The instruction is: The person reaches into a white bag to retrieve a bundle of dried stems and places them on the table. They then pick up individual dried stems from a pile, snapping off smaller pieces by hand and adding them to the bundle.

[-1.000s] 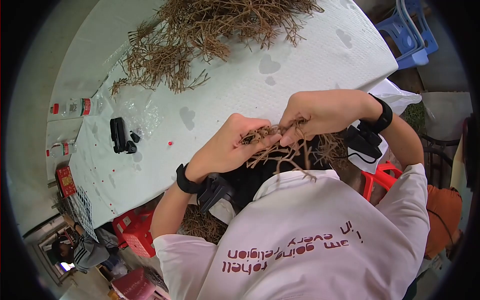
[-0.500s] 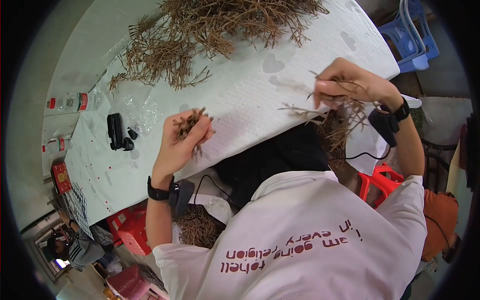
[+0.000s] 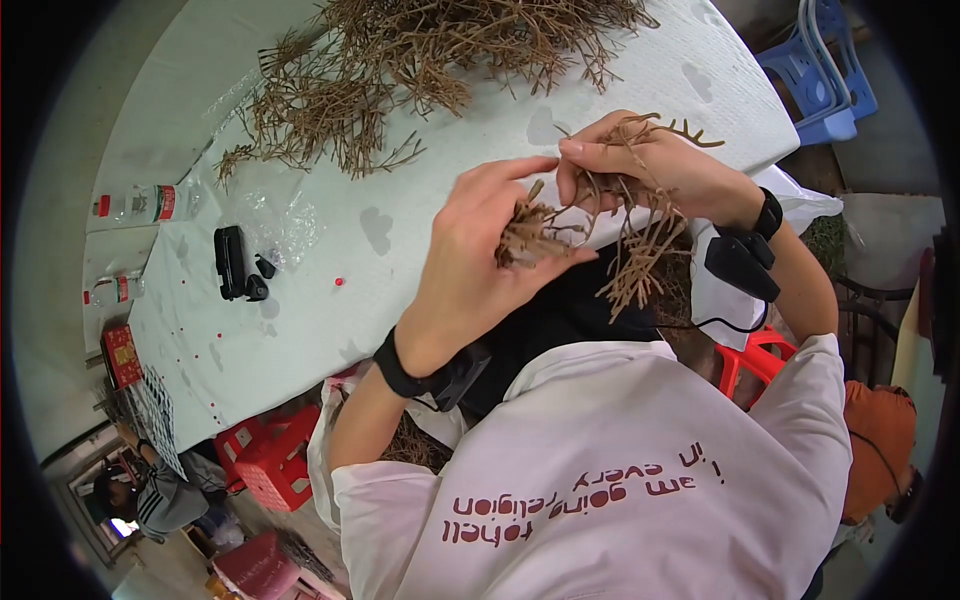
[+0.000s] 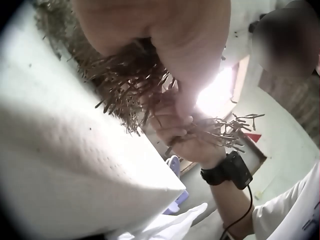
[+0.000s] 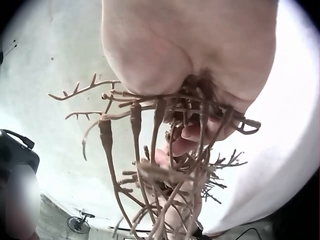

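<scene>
My left hand [image 3: 470,250] holds a bunch of short brown twigs [image 3: 530,235] in its palm, thumb and forefinger reaching toward the other hand. Close beside it, my right hand [image 3: 665,170] grips several branched dry stems [image 3: 645,255] that hang below the palm. In the right wrist view, forked stems [image 5: 107,137] with thickened joints dangle under the right hand [image 5: 190,45]. The left wrist view shows the left hand [image 4: 155,25] around the dense bunch [image 4: 132,80], with the other hand's fingers near its thumb.
A large heap of dry twigs [image 3: 430,60] lies on the white-covered table [image 3: 450,140]. Plastic bottles [image 3: 165,203], a black case [image 3: 230,262] and clear wrap [image 3: 290,230] are at the left. Red stools [image 3: 275,465], blue chairs [image 3: 820,80] and another person [image 3: 170,505] are around the table.
The hands moved apart, then came together again over the table edge. The right hand now has branched stems hanging from it; the left hand still holds its bunch.
</scene>
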Action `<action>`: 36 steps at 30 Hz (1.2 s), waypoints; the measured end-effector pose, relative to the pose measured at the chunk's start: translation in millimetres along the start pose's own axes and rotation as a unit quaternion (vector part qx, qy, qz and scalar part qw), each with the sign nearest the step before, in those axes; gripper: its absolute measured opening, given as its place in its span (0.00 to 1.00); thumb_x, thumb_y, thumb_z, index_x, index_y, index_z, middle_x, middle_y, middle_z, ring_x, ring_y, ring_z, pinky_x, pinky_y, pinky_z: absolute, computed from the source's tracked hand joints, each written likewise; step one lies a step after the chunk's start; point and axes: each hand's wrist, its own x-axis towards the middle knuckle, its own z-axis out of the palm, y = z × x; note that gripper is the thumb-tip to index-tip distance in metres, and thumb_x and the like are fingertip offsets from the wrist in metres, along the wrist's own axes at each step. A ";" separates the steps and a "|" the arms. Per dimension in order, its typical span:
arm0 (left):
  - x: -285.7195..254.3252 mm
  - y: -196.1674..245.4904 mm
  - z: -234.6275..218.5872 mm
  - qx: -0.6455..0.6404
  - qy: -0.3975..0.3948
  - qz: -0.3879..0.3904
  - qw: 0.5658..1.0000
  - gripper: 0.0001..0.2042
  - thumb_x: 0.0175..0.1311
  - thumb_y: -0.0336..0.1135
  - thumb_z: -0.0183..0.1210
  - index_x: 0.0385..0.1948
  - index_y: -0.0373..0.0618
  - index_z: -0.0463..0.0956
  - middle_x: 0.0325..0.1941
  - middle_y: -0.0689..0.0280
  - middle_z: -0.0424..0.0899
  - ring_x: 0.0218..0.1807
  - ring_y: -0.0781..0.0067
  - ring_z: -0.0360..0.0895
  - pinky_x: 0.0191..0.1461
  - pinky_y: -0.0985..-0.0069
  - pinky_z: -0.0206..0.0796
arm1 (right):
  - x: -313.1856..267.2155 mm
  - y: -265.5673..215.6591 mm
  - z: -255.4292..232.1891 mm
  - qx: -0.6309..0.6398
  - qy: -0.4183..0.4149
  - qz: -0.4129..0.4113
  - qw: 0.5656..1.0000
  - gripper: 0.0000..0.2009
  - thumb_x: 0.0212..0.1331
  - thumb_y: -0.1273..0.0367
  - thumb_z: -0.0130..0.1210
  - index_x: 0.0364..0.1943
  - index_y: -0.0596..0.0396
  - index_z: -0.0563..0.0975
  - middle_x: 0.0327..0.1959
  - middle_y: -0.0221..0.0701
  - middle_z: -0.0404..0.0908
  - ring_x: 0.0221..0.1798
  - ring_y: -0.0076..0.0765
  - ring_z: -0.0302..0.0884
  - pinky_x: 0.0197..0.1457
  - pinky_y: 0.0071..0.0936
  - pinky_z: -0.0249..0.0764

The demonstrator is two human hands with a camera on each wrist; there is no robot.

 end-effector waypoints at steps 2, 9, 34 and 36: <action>-4.7 -4.6 7.9 -0.124 0.003 -0.161 0.979 0.14 0.54 0.28 0.73 0.28 0.37 0.72 0.27 0.73 0.76 0.26 0.86 0.70 0.31 0.85 0.63 | 3.1 6.5 -3.6 0.013 -0.006 -0.021 1.000 0.23 0.74 0.55 0.50 0.32 0.60 0.84 0.24 0.25 0.80 0.27 0.16 0.72 0.31 0.17 0.67; -12.3 -11.9 18.5 -0.311 0.006 -0.301 0.901 0.10 0.63 0.26 0.66 0.28 0.38 0.72 0.24 0.75 0.75 0.24 0.88 0.70 0.32 0.86 0.63 | 0.3 9.1 -6.0 -0.112 0.052 -0.061 0.990 0.24 0.74 0.54 0.52 0.29 0.62 0.82 0.21 0.25 0.77 0.24 0.16 0.69 0.27 0.18 0.64; -69.8 -11.0 -66.1 -0.242 -0.018 -0.390 0.888 0.10 0.62 0.24 0.66 0.39 0.36 0.72 0.31 0.72 0.76 0.28 0.84 0.72 0.36 0.85 0.66 | -33.5 1.2 -111.6 -0.172 0.238 -0.104 0.950 0.15 0.73 0.62 0.50 0.42 0.62 0.81 0.29 0.25 0.78 0.30 0.20 0.73 0.36 0.18 0.71; -57.1 -13.2 -54.3 -0.242 0.009 -0.347 0.906 0.13 0.59 0.24 0.68 0.41 0.37 0.72 0.31 0.71 0.76 0.28 0.85 0.73 0.36 0.85 0.66 | -19.6 4.4 -69.3 -0.139 0.226 -0.073 0.961 0.16 0.75 0.60 0.48 0.42 0.61 0.80 0.31 0.25 0.76 0.29 0.20 0.69 0.36 0.20 0.69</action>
